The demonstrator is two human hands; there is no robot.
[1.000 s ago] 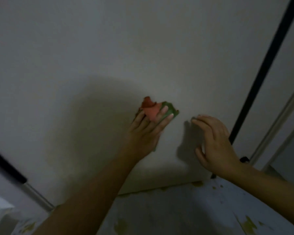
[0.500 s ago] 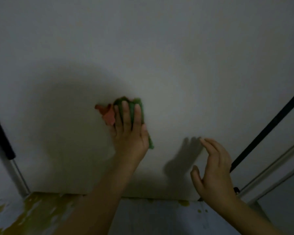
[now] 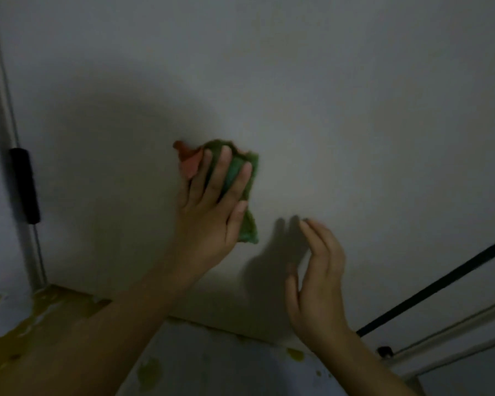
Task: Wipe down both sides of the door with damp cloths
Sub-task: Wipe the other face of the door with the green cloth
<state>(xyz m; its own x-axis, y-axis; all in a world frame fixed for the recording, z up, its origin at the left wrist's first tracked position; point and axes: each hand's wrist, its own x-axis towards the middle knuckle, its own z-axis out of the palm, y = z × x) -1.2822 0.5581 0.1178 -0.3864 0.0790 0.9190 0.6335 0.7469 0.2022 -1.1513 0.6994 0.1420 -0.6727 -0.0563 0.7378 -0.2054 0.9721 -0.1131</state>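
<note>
Pressed flat against the lower door point(image 3: 297, 81) under spread left hand point(image 3: 212, 207): soft, limp cloth point(image 3: 247, 178), best held mid-wad; right hand point(image 3: 317, 281) relaxed, apparently empty.

The left hand point(image 3: 212, 207) sits at the middle of the frame, fingers straight and spread, pressing flat, its forearm running down to the lower left. The right hand point(image 3: 317, 284) is at lower right, edge-on, fingers loosely extended together, holding nothing.

floor point(image 3: 212, 364) | pale, dim | yellow-green stains point(image 3: 150, 372) on it
</note>
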